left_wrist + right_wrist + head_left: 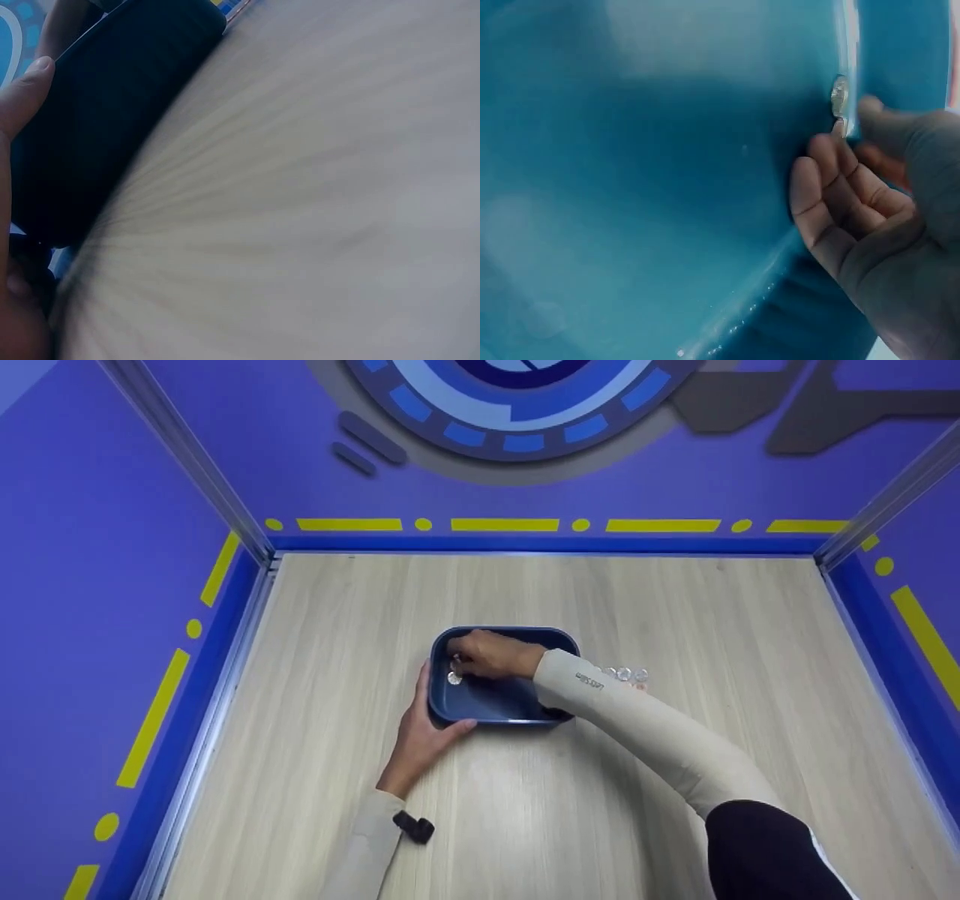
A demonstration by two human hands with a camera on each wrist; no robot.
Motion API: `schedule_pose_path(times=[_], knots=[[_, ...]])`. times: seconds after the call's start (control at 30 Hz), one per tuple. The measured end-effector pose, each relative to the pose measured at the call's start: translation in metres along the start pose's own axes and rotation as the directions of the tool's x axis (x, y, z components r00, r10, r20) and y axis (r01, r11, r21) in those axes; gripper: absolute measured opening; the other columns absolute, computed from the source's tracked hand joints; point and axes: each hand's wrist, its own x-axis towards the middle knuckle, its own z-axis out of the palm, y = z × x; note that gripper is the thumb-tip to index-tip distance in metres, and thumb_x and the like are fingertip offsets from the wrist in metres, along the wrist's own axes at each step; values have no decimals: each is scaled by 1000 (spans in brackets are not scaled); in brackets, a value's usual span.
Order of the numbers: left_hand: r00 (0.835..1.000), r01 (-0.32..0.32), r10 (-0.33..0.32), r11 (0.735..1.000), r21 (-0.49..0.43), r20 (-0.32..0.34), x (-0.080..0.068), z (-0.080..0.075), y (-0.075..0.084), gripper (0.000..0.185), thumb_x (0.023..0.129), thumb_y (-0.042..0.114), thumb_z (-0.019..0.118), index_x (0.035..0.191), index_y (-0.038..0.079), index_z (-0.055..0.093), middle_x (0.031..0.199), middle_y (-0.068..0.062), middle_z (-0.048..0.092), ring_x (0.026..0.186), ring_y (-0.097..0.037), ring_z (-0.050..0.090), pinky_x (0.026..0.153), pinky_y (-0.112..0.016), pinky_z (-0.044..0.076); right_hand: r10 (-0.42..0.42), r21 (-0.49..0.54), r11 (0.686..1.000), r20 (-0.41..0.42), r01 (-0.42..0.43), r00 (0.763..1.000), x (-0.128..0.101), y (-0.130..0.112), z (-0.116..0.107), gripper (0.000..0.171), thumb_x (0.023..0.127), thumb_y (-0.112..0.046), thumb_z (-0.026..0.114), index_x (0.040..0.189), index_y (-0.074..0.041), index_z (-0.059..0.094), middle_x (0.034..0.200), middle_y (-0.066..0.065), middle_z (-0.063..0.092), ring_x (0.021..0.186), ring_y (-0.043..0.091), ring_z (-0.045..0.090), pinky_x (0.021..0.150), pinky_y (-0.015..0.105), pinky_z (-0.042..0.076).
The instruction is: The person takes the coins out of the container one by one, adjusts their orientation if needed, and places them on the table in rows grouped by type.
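Note:
A dark blue rounded box (491,709) sits on the table. My left hand (420,735) holds its near left corner, the thumb along the near side and the fingers along the left side. In the left wrist view, the thumb (34,90) lies against the box wall (112,112). My right hand (491,654) reaches inside the box, fingers curled. At its fingertips is a small shiny disc (840,127), seemingly pinched and partly hidden. Beside it, against the box wall, is another shiny disc (840,94), also seen as a silvery disc (454,678) from the head.
Right of the box, several small shiny discs (625,674) lie on the wooden table (337,622), some coppery, partly behind my right sleeve (637,712). Blue walls (510,502) stand at the back and both sides.

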Motion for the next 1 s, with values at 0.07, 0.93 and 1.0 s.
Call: schedule_pose_path(times=[0.07,0.93,1.0], knots=[[1000,-4,4,1000,1,-4,0,-1,0,130,83,49,97,179,31,11,179,-9,33,159,-31,40,127,-52,35,0,-17,1000,-7,-1,1000,0,-1,0,9,106,-7,72,109,2,73,92,7,69,80,17,60,75,36,54],[1000,27,-27,1000,12,-11,0,0,2,131,81,50,98,179,30,12,177,-15,34,157,-36,41,127,-56,35,159,52,986,45,-161,986,-39,-13,-22,6,103,-7,74,106,-3,72,90,3,69,76,14,61,68,27,50],[999,32,-32,999,12,-11,0,0,2,131,81,50,98,179,30,12,177,-16,35,157,-36,42,127,-56,35,155,79,985,17,-156,988,-48,-13,-24,5,104,-9,74,105,-5,71,90,2,69,78,15,62,71,30,52]])
